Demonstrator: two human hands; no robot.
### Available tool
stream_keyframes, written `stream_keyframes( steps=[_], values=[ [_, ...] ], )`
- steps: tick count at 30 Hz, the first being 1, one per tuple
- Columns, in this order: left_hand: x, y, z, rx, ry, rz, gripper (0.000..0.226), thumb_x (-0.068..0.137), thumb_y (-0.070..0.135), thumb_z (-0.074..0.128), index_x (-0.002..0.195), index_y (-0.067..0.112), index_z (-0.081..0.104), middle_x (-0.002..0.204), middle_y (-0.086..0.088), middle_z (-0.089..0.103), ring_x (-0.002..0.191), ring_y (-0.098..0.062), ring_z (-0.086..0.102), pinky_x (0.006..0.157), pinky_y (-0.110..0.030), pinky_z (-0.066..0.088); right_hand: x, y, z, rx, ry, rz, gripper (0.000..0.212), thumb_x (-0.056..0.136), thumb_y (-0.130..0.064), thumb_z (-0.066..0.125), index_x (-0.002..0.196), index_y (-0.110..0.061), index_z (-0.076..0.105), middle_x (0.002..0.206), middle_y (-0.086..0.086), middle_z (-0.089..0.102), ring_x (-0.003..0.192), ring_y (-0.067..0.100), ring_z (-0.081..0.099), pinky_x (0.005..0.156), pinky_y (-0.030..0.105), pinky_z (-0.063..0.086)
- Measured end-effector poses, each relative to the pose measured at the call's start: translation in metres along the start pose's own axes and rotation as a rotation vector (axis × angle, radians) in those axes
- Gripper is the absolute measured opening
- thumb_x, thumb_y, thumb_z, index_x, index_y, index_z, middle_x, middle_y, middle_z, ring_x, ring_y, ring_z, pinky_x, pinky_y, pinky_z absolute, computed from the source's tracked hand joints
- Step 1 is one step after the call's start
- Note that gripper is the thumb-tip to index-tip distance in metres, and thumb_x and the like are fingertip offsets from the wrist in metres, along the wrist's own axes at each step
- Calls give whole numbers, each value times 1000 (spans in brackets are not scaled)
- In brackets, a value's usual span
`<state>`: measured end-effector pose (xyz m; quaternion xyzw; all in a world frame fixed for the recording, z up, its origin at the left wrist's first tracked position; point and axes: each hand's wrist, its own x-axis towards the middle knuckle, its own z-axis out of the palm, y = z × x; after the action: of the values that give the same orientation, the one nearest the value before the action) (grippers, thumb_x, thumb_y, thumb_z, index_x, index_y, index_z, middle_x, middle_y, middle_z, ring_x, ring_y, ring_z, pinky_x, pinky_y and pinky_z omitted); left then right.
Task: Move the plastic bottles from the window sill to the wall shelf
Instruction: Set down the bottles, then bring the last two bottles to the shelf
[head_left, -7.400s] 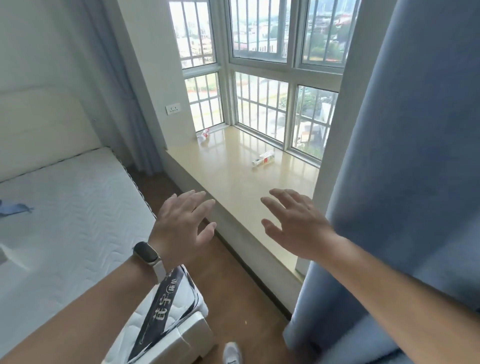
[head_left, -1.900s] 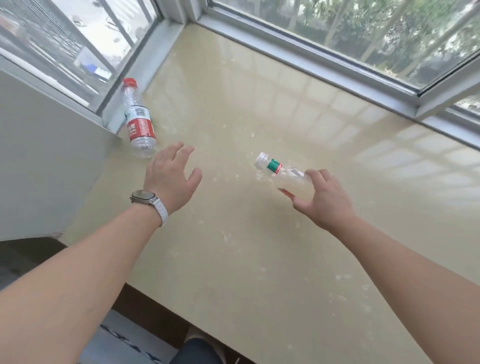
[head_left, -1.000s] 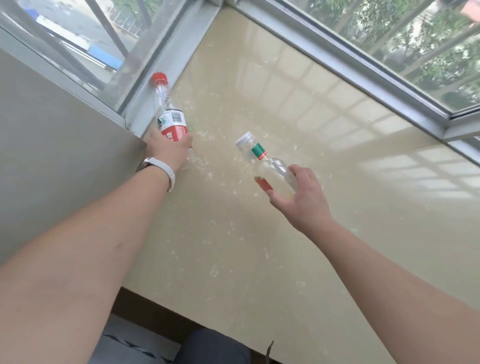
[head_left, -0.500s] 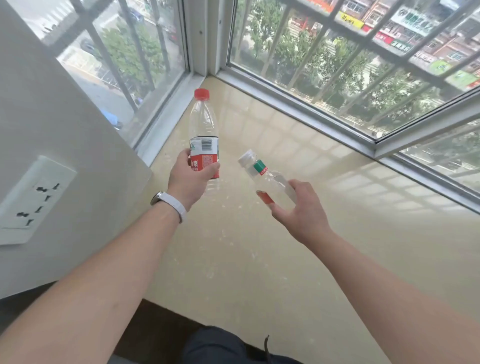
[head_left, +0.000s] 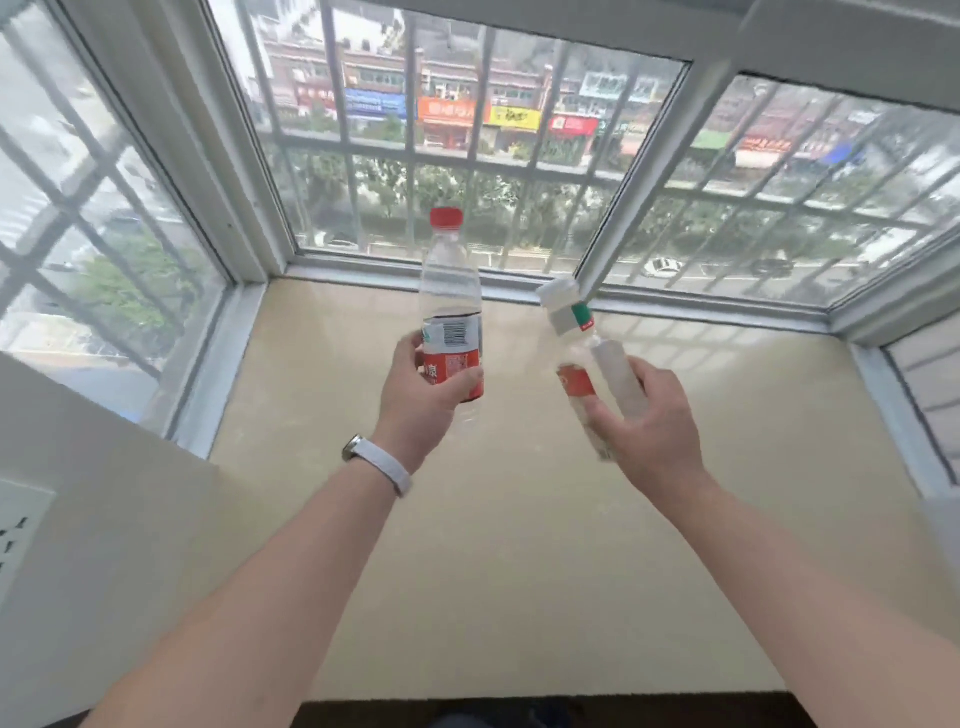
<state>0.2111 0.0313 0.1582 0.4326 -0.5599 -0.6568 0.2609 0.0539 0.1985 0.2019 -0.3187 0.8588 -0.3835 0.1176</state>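
Observation:
My left hand (head_left: 421, 400) grips a clear plastic bottle with a red cap and a red-and-white label (head_left: 450, 291); it stands upright above the beige window sill (head_left: 519, 545). My right hand (head_left: 649, 421) holds a second clear bottle with a white cap and a green-and-red label (head_left: 576, 338), tilted with its cap up and to the left. Both bottles are lifted off the sill and look empty. The wall shelf is not in view.
Barred windows (head_left: 467, 156) enclose the sill at the back and on both sides. A white wall (head_left: 93, 493) with a socket (head_left: 15, 525) stands at the left. The sill's front edge runs along the bottom of the view.
Both hands have lifted their bottles higher above the sill. My view has tilted up toward the windows and the street outside.

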Motion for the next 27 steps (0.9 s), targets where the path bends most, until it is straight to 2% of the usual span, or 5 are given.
stream_keyframes(
  steps=[8,12,18,23,27],
  values=[
    [-56,43,114,110,-186,124,54,82,12,79,126,20,50,110,1,66,76,6,67,64,-11,51,-35,65,-103,201,256,149,56,60,-69,61,101,-31,56,103,-6,56,91,-6,53,70,12,38],
    [-93,57,173,177,-215,174,54,81,15,80,126,22,52,108,1,67,78,3,68,63,-12,51,-54,103,-163,280,330,143,57,62,-69,63,100,-26,58,101,1,59,89,5,56,71,21,40],
    [-155,57,280,233,-317,233,57,80,16,81,129,25,53,108,1,69,87,-10,71,72,-22,54,-84,167,-258,367,426,166,50,64,-55,65,106,-31,54,106,-4,55,91,-11,50,66,1,36],
    [-205,54,380,283,-424,286,53,80,21,82,126,29,56,105,5,71,80,-1,69,62,-11,49,-124,232,-336,377,535,194,51,66,-56,66,110,-31,55,107,-10,55,96,-7,52,77,13,42],
    [-243,52,458,298,-574,312,54,78,24,84,124,29,58,104,2,73,89,-15,73,79,-35,59,-162,279,-400,331,648,196,43,68,-56,67,106,-42,51,108,-13,54,101,-2,52,84,20,43]
  ],
)
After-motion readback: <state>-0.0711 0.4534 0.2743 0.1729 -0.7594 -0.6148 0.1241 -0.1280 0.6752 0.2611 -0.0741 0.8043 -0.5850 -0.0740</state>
